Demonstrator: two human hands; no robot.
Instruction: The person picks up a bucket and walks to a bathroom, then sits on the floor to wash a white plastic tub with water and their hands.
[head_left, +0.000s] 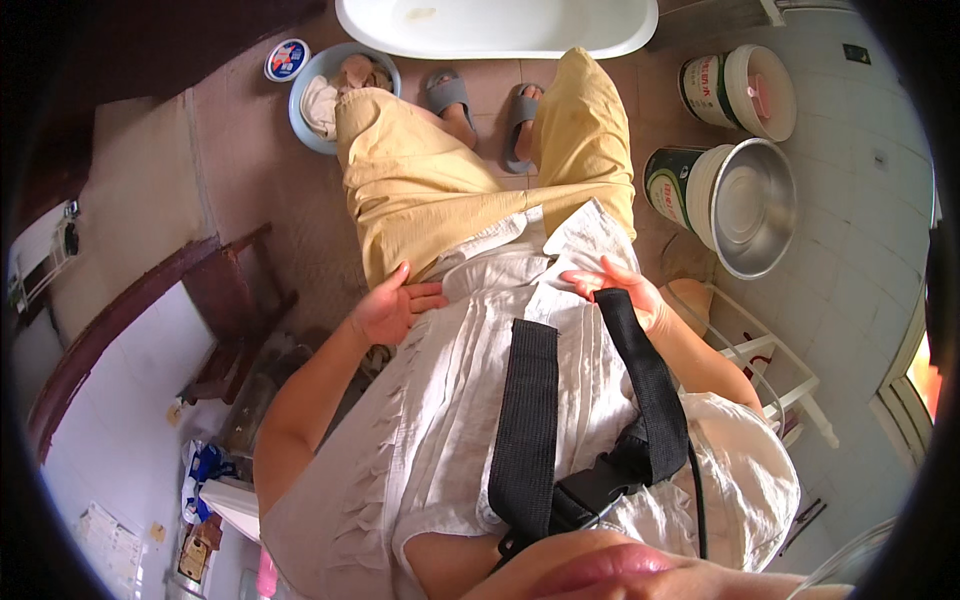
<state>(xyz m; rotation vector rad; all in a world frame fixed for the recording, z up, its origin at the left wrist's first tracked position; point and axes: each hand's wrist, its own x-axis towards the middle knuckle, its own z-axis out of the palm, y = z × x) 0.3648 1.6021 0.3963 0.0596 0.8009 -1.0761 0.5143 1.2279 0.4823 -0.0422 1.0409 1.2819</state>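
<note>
My left hand is palm up with its fingers apart, at the side of the cream shirt; the fingertips reach the cloth near the waist and hold nothing. On the other side, my right hand rests against the shirt front, fingers spread, partly hidden behind a black strap. I see no object in it. Below the shirt are yellow trousers. Past the left knee, a light blue basin holds crumpled cloths. A white tub lies ahead of my feet.
A round lidded container sits beside the basin. To the right stand a bucket with a pink item inside and another bucket bearing a metal bowl. A white rack is near my right arm, a dark wooden chair to the left.
</note>
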